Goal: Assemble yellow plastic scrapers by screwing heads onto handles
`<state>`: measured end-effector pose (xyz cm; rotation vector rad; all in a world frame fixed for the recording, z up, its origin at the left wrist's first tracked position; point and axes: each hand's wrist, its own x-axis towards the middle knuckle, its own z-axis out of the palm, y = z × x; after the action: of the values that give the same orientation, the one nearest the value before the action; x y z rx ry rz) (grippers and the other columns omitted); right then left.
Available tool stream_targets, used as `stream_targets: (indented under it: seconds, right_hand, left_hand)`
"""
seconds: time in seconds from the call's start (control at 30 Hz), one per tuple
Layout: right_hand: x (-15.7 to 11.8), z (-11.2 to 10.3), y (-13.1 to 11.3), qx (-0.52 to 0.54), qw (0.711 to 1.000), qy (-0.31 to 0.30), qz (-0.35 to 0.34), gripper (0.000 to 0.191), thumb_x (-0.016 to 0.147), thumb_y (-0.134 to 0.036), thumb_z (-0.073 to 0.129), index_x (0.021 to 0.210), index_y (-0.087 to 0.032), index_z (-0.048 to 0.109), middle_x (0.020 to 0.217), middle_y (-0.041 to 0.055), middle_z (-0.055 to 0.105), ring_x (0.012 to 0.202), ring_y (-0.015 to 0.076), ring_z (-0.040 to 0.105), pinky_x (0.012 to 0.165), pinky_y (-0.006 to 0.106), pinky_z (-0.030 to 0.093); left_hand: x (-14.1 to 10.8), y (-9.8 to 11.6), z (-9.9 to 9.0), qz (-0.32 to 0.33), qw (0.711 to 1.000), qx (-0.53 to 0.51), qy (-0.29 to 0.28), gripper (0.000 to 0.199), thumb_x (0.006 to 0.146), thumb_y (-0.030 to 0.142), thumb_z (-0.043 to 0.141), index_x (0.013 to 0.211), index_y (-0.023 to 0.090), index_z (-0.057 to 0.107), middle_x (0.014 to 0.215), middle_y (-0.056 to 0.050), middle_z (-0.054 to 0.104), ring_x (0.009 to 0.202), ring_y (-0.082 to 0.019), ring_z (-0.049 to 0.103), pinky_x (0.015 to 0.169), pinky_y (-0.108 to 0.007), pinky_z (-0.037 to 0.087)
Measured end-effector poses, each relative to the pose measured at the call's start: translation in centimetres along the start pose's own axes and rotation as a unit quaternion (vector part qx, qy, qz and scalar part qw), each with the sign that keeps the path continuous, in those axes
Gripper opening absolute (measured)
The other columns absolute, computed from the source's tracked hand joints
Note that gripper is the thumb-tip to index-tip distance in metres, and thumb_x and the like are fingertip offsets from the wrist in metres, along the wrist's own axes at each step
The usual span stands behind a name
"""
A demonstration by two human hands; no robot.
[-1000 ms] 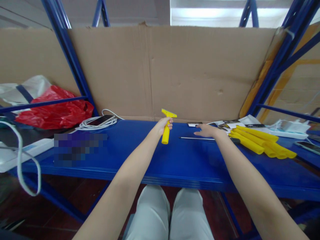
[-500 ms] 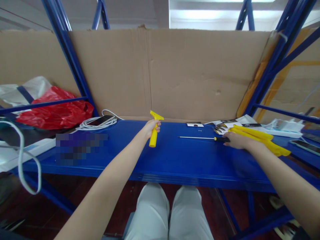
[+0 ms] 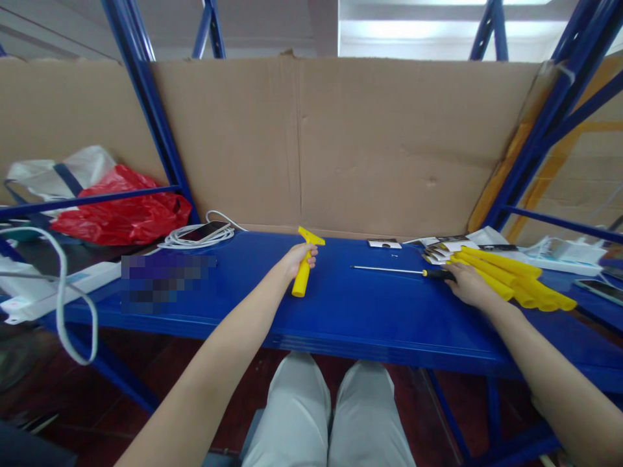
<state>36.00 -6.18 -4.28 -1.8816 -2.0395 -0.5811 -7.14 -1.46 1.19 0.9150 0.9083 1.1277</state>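
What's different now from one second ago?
The right hand moved right, to the screwdriver, at its black handle; I can't tell whether it grips. The left hand, still holding the yellow tool, moved a little left. The screwdriver and yellow tubes stayed put.

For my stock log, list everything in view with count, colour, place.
T-headed tool: 1, yellow, held, centre
Screwdriver: 1, black handle, table right
Tubes: several, yellow, table right
Tiny piece: 1, silvery, behind screwdriver
Packets: several, black and white, table back
Phones: 2, dark, both sides
Cables: several, white, both sides
Power strips: 2, white, both sides
Bags: 2, red, white, left
Pixelated patch: 1, bluish, table left
Cardboard: uncounted, brown, behind table
Table: 1, blue, ahead
Frame bars: several, blue, around table
Floor: 1, dark red, underneath
Legs: 2, grey trousers, front
Arms: 2, bare, forward
Left grip: 1, bare, around tool
Right grip: 1, bare, at screwdriver handle
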Motion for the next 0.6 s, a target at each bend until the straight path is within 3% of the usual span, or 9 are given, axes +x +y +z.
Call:
stream_targets:
  seconds: [0.17,0.3,0.43,0.53,0.6]
  right_hand:
    - [-0.7,0.2,0.4,0.055,0.998,0.035,-0.012,0.039,0.074,-0.023,0.055,0.111,-0.017,0.066,0.11,0.0159,0.069,0.106,0.0344,0.064,0.093,0.049,0.051]
    - [-0.8,0.0,1.0,0.078,0.997,0.026,0.001,0.033,0.072,-0.022,0.055,0.103,-0.017,0.067,0.115,0.0169,0.066,0.11,0.0333,0.062,0.097,0.047,0.05]
    - [-0.8,-0.5,1.1,0.104,0.994,0.019,0.011,0.024,0.068,-0.026,0.06,0.091,-0.021,0.065,0.102,0.0153,0.069,0.101,0.0356,0.064,0.091,0.053,0.051]
    - [-0.8,-1.8,0.3,0.197,0.98,-0.001,0.035,0.027,0.065,-0.036,0.067,0.088,-0.023,0.064,0.091,0.0104,0.07,0.089,0.0334,0.066,0.084,0.052,0.052]
    - [-0.8,-3.2,-0.8,0.3,0.953,-0.005,0.049,0.033,0.06,-0.044,0.072,0.084,-0.024,0.063,0.089,0.0079,0.069,0.086,0.0307,0.066,0.083,0.047,0.053]
  left_hand:
    - [0.0,-0.3,0.2,-0.009,1.0,0.014,0.01,0.021,0.086,0.0,0.04,0.076,0.018,0.042,0.046,0.009,0.041,0.028,-0.004,0.03,0.033,-0.014,0.023]
    - [-0.1,-0.3,0.2,-0.015,1.0,0.023,0.014,0.022,0.086,0.0,0.039,0.075,0.018,0.042,0.046,0.009,0.04,0.029,-0.004,0.03,0.033,-0.015,0.023]
    - [0.0,-0.2,0.2,-0.023,0.999,0.034,0.013,0.022,0.086,0.0,0.038,0.075,0.018,0.044,0.046,0.008,0.041,0.029,-0.004,0.031,0.033,-0.015,0.024]
    - [0.0,-0.2,0.1,-0.023,0.999,0.033,0.016,0.019,0.083,0.0,0.042,0.077,0.018,0.045,0.047,0.009,0.041,0.029,-0.004,0.031,0.033,-0.015,0.024]
    - [0.0,-0.2,0.0,-0.023,0.999,0.036,0.016,0.018,0.081,0.0,0.045,0.078,0.018,0.046,0.047,0.009,0.041,0.029,-0.004,0.031,0.034,-0.016,0.024]
